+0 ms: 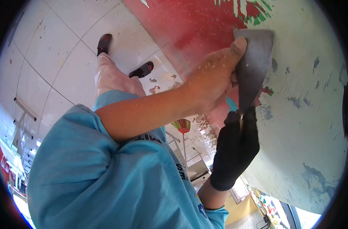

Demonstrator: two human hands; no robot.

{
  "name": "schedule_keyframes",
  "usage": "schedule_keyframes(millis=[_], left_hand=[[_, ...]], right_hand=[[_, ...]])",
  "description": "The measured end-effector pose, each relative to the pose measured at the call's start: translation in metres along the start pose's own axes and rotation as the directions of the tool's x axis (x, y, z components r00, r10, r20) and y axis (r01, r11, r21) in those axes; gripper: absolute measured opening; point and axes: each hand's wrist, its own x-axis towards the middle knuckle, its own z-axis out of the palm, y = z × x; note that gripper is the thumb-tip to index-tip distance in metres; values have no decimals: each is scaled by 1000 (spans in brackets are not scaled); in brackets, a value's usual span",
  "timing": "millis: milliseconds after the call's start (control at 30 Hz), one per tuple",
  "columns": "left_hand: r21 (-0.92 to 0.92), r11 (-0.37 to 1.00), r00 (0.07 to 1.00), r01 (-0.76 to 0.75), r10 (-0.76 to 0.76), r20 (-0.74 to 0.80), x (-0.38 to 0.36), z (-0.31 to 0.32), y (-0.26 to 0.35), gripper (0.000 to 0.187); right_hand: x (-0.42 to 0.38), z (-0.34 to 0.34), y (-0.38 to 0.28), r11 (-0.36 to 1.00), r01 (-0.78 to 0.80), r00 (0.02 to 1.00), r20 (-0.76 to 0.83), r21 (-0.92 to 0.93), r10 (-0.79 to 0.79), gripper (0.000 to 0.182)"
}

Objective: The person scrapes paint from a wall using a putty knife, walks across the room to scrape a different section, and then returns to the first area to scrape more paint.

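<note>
A wide metal scraper (256, 63) lies against the wall, its broad edge over the border between a red area (181, 23) and pale green paint (296, 126). My bare left hand (221, 74) presses on the blade's side, with a fingertip near the broad edge and the other fingers partly hidden. My right hand (237, 149), in a black glove, is wrapped round the scraper's handle, which is mostly hidden. Small flakes float around my left forearm. Torn strips of white and green paint (254, 11) show above the blade.
White floor tiles (59, 45) lie at the left, with my feet in dark sandals (142, 70). Paint debris (204, 131) is scattered along the wall's base. A red and green broom (182, 125) stands beyond my shirt. A metal ladder (25, 110) is at the far left.
</note>
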Motion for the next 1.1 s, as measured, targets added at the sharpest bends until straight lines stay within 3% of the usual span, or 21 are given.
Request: schedule_keyframes(millis=[33, 67, 100, 133, 167, 200, 233, 267, 400, 433, 467, 533, 700, 800, 867, 900, 933, 1000, 1100], left_hand=[[117, 990, 995, 77, -69, -72, -3, 0, 0, 45], [221, 962, 979, 160, -127, -159, -6, 3, 1, 46], [-88, 989, 984, 120, -131, -124, -10, 21, 0, 47], [-89, 989, 984, 116, -126, -127, -10, 16, 2, 47], [29, 990, 982, 136, -131, -134, -8, 9, 3, 46], [148, 976, 981, 159, -140, -132, -6, 3, 2, 45], [-83, 993, 996, 83, -80, 38, -2, -1, 4, 43], [-72, 994, 996, 84, -81, 49, -4, 1, 0, 43], [-93, 991, 991, 96, -104, -86, -12, 14, -10, 42], [-70, 987, 989, 146, -148, -27, -13, 12, -15, 43], [-42, 981, 981, 192, -190, 32, -13, 12, -18, 43], [-100, 972, 977, 211, -211, 11, -13, 16, -26, 45], [-35, 989, 990, 140, -140, -1, -6, 6, -18, 46], [-47, 992, 993, 115, -114, 12, -5, 0, -19, 46], [-55, 990, 989, 130, -133, -70, -6, 13, -24, 45], [-74, 985, 974, 154, -164, -155, -7, 18, -26, 45], [-88, 983, 971, 163, -175, -161, -7, 16, -24, 45], [-43, 992, 991, 119, -121, -53, -5, 9, -20, 44], [-51, 981, 968, 188, -194, -161, -10, 14, -30, 46]], right_hand=[[-7, -4, 8, 966, 163, 986, -5, -200, -167, 34], [-14, -8, 6, 968, 63, 997, -21, -242, -70, 34], [-17, -11, 0, 985, -110, 993, -46, -130, 105, 34], [-19, -13, -3, 959, -283, 958, -56, -17, 282, 34], [-16, -15, 11, 996, -58, 998, -44, -71, 55, 35], [-13, -14, 9, 995, -66, 996, -63, -72, 61, 35], [-6, -7, 3, 997, -57, 998, -17, -49, 56, 35], [-4, -5, -1, 999, -43, 998, 40, -25, 44, 35], [-21, -10, 18, 989, 123, 989, -72, -85, -130, 33], [-26, -18, 21, 993, 35, 998, -52, -114, -41, 33], [-29, -21, 17, 991, 41, 997, -53, -124, -48, 33], [-32, -27, 8, 988, -103, 994, -44, -111, 98, 32], [-21, -21, 18, 991, -7, 997, -77, -134, -3, 30], [-16, -15, 19, 999, -45, 999, -16, 14, 45, 31], [-26, -16, 26, 975, -24, 994, -109, -223, 0, 31], [-27, -19, 15, 972, -232, 971, -69, -27, 230, 30], [-25, -20, 13, 969, -244, 968, -67, -40, 242, 30], [-16, -19, 13, 976, -40, 999, 12, -215, 44, 30], [-26, -18, 16, 977, 3, 998, -62, -214, -16, 31]])
